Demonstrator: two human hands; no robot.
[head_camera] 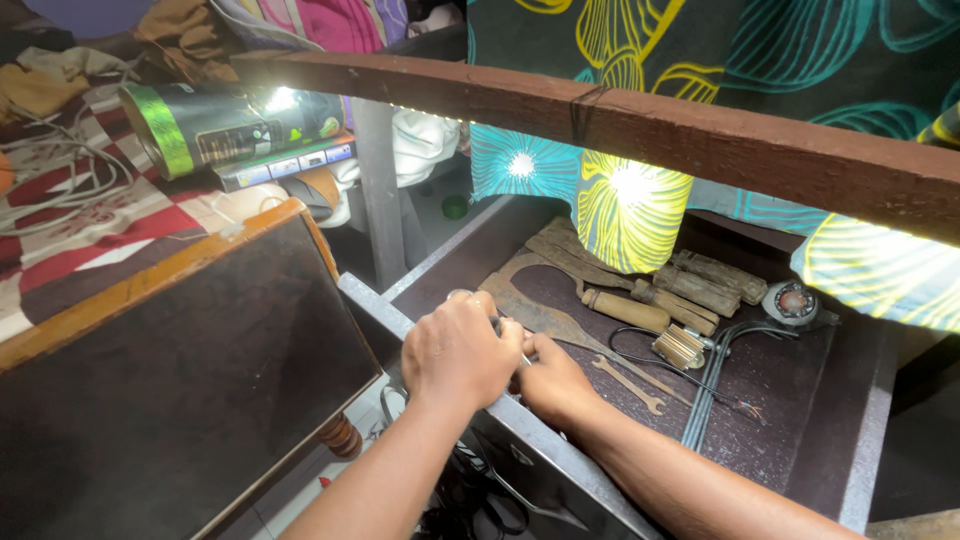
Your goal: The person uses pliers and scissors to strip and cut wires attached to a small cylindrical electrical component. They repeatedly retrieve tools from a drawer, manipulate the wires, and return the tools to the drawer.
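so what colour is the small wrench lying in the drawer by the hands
Dull brownish tan, rusty-looking: the small wrench lies flat in the dark drawer, seen best in the head view.

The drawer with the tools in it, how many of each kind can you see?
Open grey drawer:
Small metal open-ended spanner: 1
Rusty flat blades with wooden handles: 2
Rough wooden sticks: 3
Round red-and-grey dial part: 1
Black cable bundle: 1
Total: 8
The left hand and right hand may hide more.
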